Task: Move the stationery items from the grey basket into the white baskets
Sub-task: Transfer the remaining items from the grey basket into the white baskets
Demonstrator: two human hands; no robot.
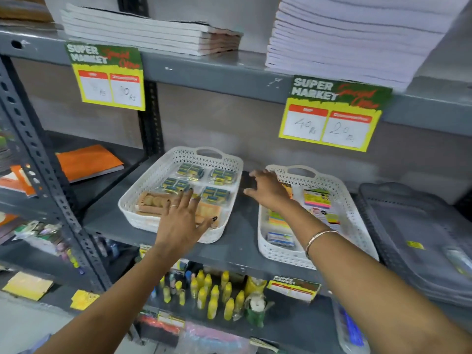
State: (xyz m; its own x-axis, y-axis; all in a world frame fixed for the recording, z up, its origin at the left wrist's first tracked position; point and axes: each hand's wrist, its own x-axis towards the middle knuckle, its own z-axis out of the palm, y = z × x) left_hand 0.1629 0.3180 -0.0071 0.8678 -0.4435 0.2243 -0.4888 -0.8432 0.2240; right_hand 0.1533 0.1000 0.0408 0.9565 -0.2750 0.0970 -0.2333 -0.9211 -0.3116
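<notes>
Now — white baskets [163, 172] lengthwise front-to-back (handles rearward) | hands [184, 221] spread

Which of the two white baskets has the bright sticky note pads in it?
The right-hand white basket, under the right hand. It holds pink, yellow and green note pads; the left white basket holds blue-and-yellow packets and brown wooden pieces instead.

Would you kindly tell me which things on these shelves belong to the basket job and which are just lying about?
Belongs to the job:
grey basket
left white basket
right white basket
left hand
right hand

Just lying about:
orange notebook
yellow bottles
price cards
paper stacks
</notes>
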